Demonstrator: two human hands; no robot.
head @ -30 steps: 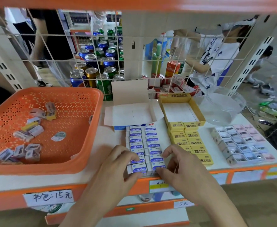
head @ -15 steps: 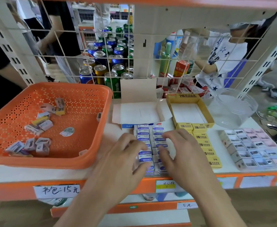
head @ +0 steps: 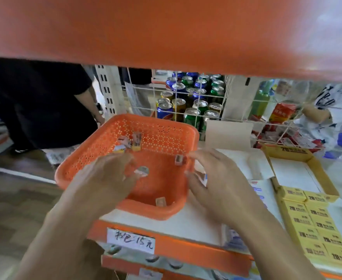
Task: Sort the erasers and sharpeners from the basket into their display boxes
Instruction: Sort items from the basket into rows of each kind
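At far left a person in dark clothes (head: 34,102) stands beyond the shelf. The orange basket (head: 158,123) sits on the left part of the white shelf (head: 186,223), above a handwritten price label (head: 130,240). A small heap of erasers and sharpeners (head: 129,143) lies toward the basket's far side, with a round piece (head: 142,170) near the middle and one small piece (head: 161,201) against the front wall. The left hand (head: 105,178) hovers over the basket, its fingers spread and loosely bent with nothing visible in them. A sharpener (head: 179,160) rests against the basket's right wall. The right hand (head: 220,182) is just beside that wall, fingertips close to the sharpener. It is too blurred to tell whether it grips anything. Behind the wire grid stand drink cans (head: 186,98). Further right the yellow display box (head: 321,174) lies open, with rows of yellow erasers (head: 315,225) in front of it.
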